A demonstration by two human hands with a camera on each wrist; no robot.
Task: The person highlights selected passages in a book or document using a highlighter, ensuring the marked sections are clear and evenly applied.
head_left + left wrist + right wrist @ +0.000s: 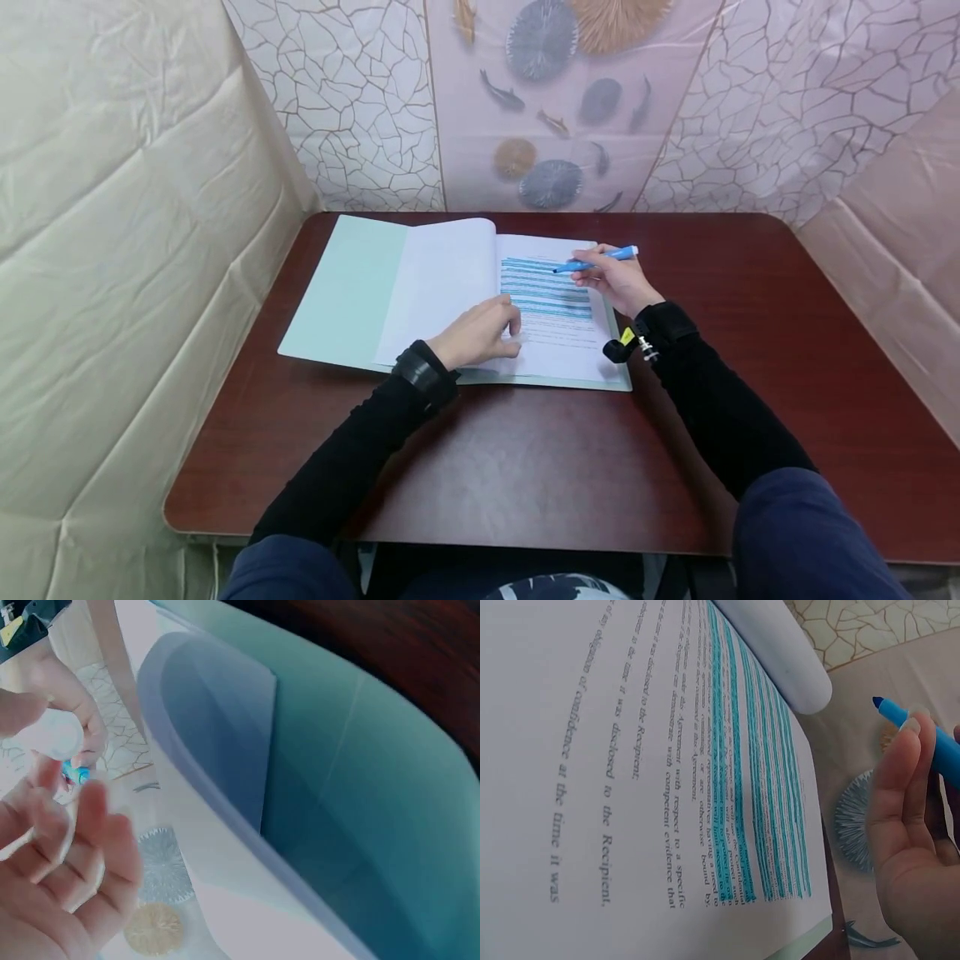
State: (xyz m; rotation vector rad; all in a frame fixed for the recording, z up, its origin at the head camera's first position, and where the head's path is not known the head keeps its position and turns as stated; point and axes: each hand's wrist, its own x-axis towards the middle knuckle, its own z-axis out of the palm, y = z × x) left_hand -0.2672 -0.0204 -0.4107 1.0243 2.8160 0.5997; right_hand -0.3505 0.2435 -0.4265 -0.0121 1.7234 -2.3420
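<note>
My right hand (617, 277) pinches a blue marker (581, 265), its white end up and its dark tip (877, 702) bare, over the printed right-hand page (555, 350). Blue strokes (546, 287) cover several lines on the upper part of that page. Near the lower middle of the open folder, my left hand (476, 333) pinches a small white cap (58, 735) between thumb and finger, with its other fingers curved. Beside this hand the blank left-hand page (442, 283) bulges up toward the fold. The folder's pale green cover (345, 292) spreads out at the left.
The folder lies on a dark red-brown table (540, 467) with rounded corners. Pale cloth (112, 250) hangs along the left side, and a patterned sheet (555, 108) hangs behind the far edge. A small black piece with a yellow tag (626, 337) is fixed at the right wrist.
</note>
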